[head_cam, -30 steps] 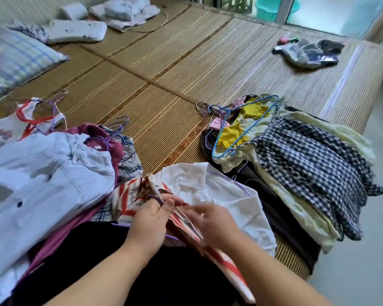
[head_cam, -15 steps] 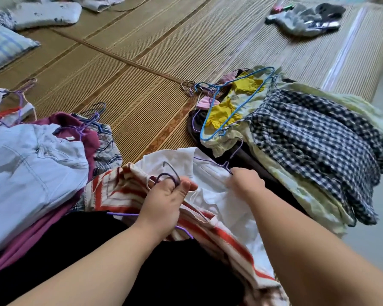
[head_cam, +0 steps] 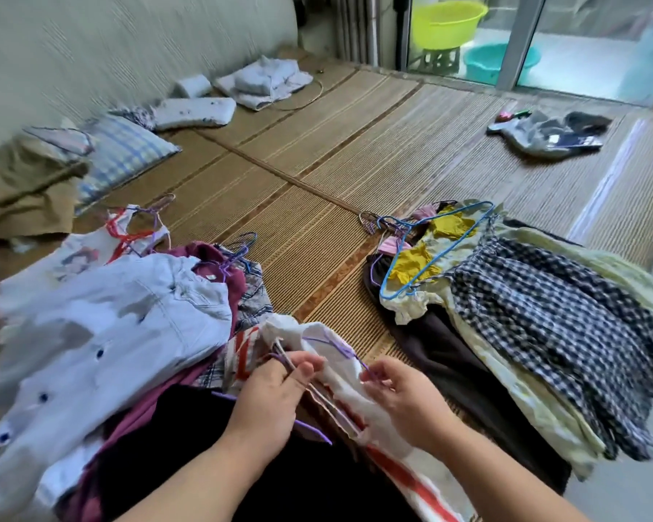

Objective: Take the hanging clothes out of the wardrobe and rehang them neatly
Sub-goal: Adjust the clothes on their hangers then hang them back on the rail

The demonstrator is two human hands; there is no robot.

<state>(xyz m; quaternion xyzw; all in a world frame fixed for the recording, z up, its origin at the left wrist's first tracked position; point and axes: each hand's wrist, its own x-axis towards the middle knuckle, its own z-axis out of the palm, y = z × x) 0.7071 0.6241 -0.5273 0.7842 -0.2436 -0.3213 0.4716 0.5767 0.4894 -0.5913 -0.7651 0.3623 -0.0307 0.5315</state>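
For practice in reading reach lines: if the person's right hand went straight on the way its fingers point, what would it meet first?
The right hand pinches the purple hanger, pointing up-left. Straight on, it would probably meet the white garment first, then the left hand gripping hanger hooks; depth is unclear.

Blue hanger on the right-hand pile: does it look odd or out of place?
Slightly. The blue hanger lies loose atop the right pile, seemingly holding no garment. The purple hanger pinched by the right hand is threaded into a white shirt; the left hand grips other hooks.
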